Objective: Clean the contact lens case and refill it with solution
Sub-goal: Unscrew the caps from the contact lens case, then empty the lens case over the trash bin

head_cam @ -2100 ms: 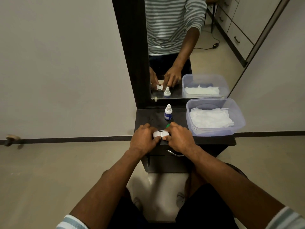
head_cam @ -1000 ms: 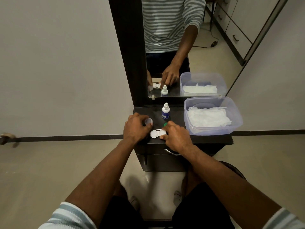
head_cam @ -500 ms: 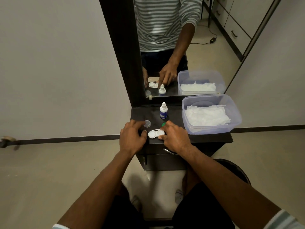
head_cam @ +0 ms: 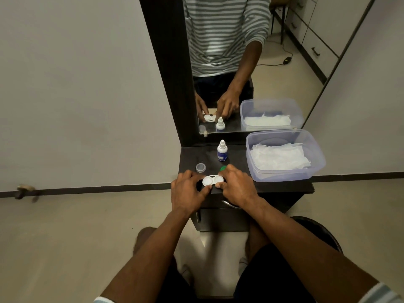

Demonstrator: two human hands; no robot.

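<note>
The case point(head_cam: 212, 180) sits at the shelf's point(head_cam: 282, 189) front edge, pinched between the left hand point(head_cam: 188, 189) and right hand point(head_cam: 236, 184). It should be steadied flat while the remaining cap (green, seemingly) is unscrewed gently.

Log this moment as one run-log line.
left hand: steadying lens case | right hand: on case | clear cap: off, on table | solution bottle: upright, untouched

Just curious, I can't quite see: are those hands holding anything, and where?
Both hold the white contact lens case: left hand at its left end, right hand at its right end.
</note>
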